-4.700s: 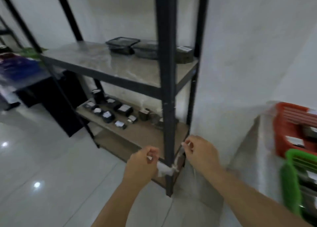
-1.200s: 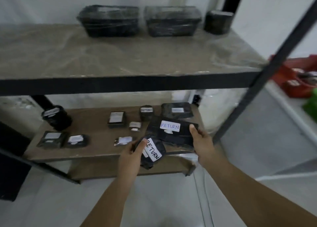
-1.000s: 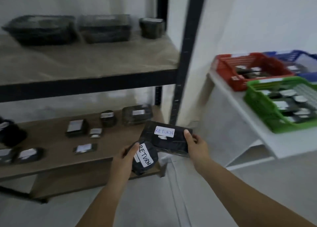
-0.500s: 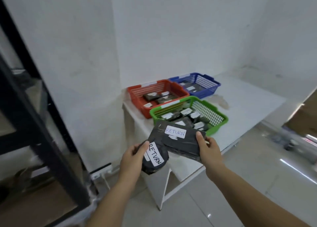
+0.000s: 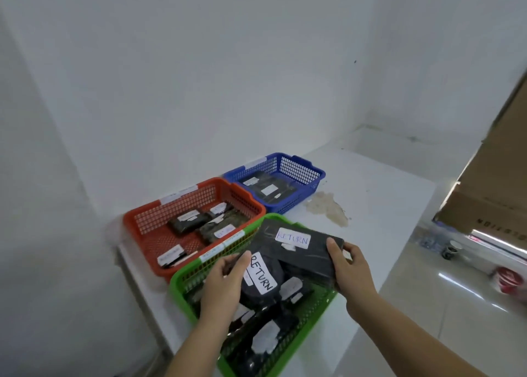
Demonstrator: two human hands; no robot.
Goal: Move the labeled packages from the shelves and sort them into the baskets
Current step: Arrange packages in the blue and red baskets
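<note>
My left hand (image 5: 224,284) holds a small round black package (image 5: 261,279) with a white label reading RETURN. My right hand (image 5: 349,269) grips a flat black rectangular package (image 5: 296,248), also labelled RETURN, by its right end. Both packages hover just above the green basket (image 5: 182,279), which holds several black labelled packages. Behind it stand a red basket (image 5: 142,219) and a blue basket (image 5: 310,174), each with a few labelled packages inside.
The baskets sit on a white counter (image 5: 376,202) in a corner between white walls; a brownish stain (image 5: 328,208) marks it beside the blue basket. A large cardboard box (image 5: 496,171) stands at the right. A red tub (image 5: 510,278) and a cup (image 5: 452,248) rest on the tiled floor.
I have turned from the shelves to the counter and come close. Both hands, still holding the two RETURN packages, have moved from in front of the counter to over the green basket.
</note>
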